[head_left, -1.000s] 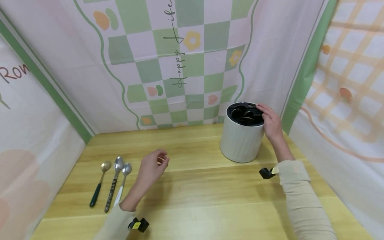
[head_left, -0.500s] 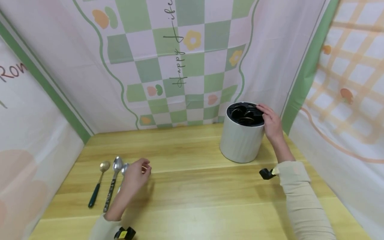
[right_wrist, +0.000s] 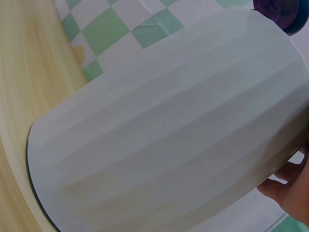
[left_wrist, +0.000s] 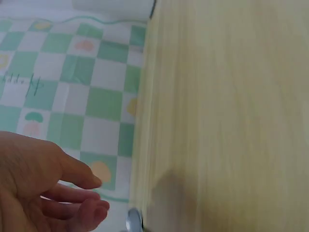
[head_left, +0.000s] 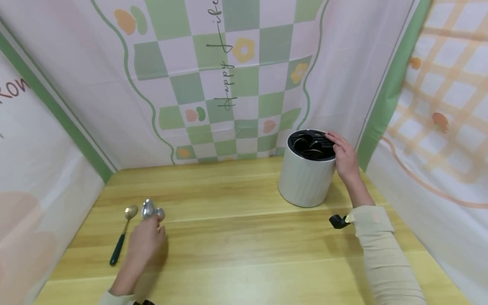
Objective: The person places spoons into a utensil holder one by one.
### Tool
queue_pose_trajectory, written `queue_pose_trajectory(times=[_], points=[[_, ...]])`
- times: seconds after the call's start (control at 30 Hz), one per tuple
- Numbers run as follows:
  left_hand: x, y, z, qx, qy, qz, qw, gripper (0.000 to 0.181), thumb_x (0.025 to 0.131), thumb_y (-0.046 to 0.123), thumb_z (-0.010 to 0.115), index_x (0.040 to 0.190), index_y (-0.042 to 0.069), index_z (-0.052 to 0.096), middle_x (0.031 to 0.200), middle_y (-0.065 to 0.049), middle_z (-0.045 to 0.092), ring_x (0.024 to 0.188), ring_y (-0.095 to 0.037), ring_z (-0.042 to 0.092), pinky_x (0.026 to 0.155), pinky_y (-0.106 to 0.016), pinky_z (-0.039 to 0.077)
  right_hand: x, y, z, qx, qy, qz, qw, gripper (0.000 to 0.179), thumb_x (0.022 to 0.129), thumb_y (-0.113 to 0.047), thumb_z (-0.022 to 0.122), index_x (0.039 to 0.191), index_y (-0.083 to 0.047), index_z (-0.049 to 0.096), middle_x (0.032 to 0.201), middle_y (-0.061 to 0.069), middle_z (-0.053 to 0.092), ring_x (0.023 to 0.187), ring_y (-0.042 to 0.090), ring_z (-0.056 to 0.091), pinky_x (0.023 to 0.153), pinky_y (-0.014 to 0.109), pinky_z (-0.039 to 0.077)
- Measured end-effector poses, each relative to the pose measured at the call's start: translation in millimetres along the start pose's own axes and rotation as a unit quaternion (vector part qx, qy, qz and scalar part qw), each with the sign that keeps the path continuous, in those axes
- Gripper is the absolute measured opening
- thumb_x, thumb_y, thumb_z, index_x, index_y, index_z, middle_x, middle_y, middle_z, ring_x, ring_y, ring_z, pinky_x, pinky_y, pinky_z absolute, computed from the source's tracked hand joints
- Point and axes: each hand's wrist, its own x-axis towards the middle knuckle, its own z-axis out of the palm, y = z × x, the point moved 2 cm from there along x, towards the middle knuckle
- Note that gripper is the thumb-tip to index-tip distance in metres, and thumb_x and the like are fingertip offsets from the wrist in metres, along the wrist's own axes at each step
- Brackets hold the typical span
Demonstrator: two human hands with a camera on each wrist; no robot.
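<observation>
My left hand (head_left: 146,239) hovers over two silver spoons, covering their handles. In the head view the bowl of the larger spoon (head_left: 147,208) and that of the smaller spoon (head_left: 160,214) show beyond my fingers. Thumb and fingertips are apart in the left wrist view, where one spoon bowl (left_wrist: 133,221) appears below them. Left of the hand lies a gold spoon (head_left: 131,212) with a dark green handle. My right hand (head_left: 346,161) rests against the right side of a white ribbed utensil holder (head_left: 305,182), fingertips on its rim.
Dark rounded utensil heads (head_left: 308,146) sit in the holder's black slotted top. The wooden table (head_left: 244,237) meets a patterned cloth backdrop (head_left: 236,140) along its back edge. More cloth hangs on the left and right sides.
My left hand has moved left and down from the middle of the table to above the two silver spoons. The right hand has stayed at the holder.
</observation>
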Motion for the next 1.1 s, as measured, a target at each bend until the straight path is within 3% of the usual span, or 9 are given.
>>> queue_pose_trajectory(times=[0.07, 0.13, 0.2, 0.33, 0.6, 0.87, 1.1], points=[[-2.2, -4.6, -2.9, 0.032, -0.015, -0.002, 0.9994, 0.007, 0.086, 0.006, 0.062, 0.084, -0.001, 0.061, 0.069, -0.011, 0.061, 0.056, -0.022, 0.055, 0.047, -0.033, 0.046, -0.3, 0, 0, -0.001, 0.0, 0.001, 1.0, 0.045, 0.103, -0.01, 0.031, 0.138, -0.001, 0.057, 0.154, 0.014, 0.046, 0.148, 0.035, 0.033, 0.126, 0.044, 0.021], [-3.8, -8.5, -4.3, 0.051, -0.035, -0.006, 0.9981, 0.015, 0.087, 0.008, 0.062, 0.074, 0.004, 0.055, 0.061, -0.005, 0.052, 0.051, -0.018, 0.047, 0.044, -0.029, 0.038, -0.2, 0, -1, -0.002, 0.002, 0.001, 1.0, 0.045, 0.102, -0.01, 0.031, 0.137, -0.001, 0.057, 0.153, 0.014, 0.046, 0.148, 0.035, 0.034, 0.125, 0.043, 0.022], [-5.1, -12.1, -4.1, 0.071, -0.053, -0.004, 0.9961, 0.023, 0.087, 0.01, 0.063, 0.068, 0.008, 0.05, 0.06, -0.004, 0.049, 0.052, -0.018, 0.046, 0.044, -0.029, 0.037, 0.3, 0, 0, -0.003, 0.004, 0.0, 1.0, 0.044, 0.102, -0.01, 0.032, 0.137, -0.001, 0.058, 0.152, 0.015, 0.047, 0.147, 0.035, 0.035, 0.125, 0.042, 0.022], [-5.8, -17.8, -0.1, 0.075, -0.087, -0.014, 0.9933, 0.02, 0.087, 0.01, 0.062, 0.07, 0.008, 0.051, 0.06, -0.005, 0.051, 0.053, -0.02, 0.049, 0.045, -0.031, 0.04, 0.8, -1, 0, -0.007, 0.005, 0.0, 1.0, 0.044, 0.102, -0.01, 0.032, 0.137, -0.002, 0.058, 0.152, 0.014, 0.047, 0.147, 0.035, 0.035, 0.125, 0.042, 0.023], [-3.1, -23.7, 5.4, 0.076, -0.088, -0.011, 0.9932, 0.011, 0.084, 0.006, 0.063, 0.076, 0.003, 0.055, 0.064, -0.007, 0.053, 0.055, -0.021, 0.051, 0.047, -0.033, 0.044, 0.3, -1, -1, -0.01, 0.006, 0.002, 0.9999, 0.044, 0.102, -0.01, 0.032, 0.136, -0.002, 0.059, 0.152, 0.014, 0.048, 0.147, 0.034, 0.035, 0.125, 0.04, 0.023], [-4.6, -34.7, 4.2, 0.061, -0.096, -0.055, 0.992, 0.016, 0.085, 0.005, 0.062, 0.073, 0.003, 0.052, 0.068, -0.011, 0.054, 0.055, -0.021, 0.052, 0.044, -0.03, 0.042, 1.3, -1, 1, -0.005, 0.002, 0.001, 1.0, 0.044, 0.102, -0.01, 0.033, 0.137, -0.002, 0.058, 0.152, 0.015, 0.047, 0.148, 0.034, 0.035, 0.125, 0.04, 0.022], [-5.3, -35.1, 1.6, 0.075, -0.103, -0.058, 0.9902, 0.019, 0.087, 0.006, 0.062, 0.069, 0.005, 0.053, 0.061, -0.008, 0.054, 0.054, -0.021, 0.052, 0.045, -0.031, 0.043, -0.5, -1, 0, 0.003, 0.001, 0.006, 1.0, 0.044, 0.102, -0.009, 0.032, 0.138, -0.001, 0.057, 0.154, 0.015, 0.045, 0.149, 0.033, 0.033, 0.126, 0.039, 0.02]])
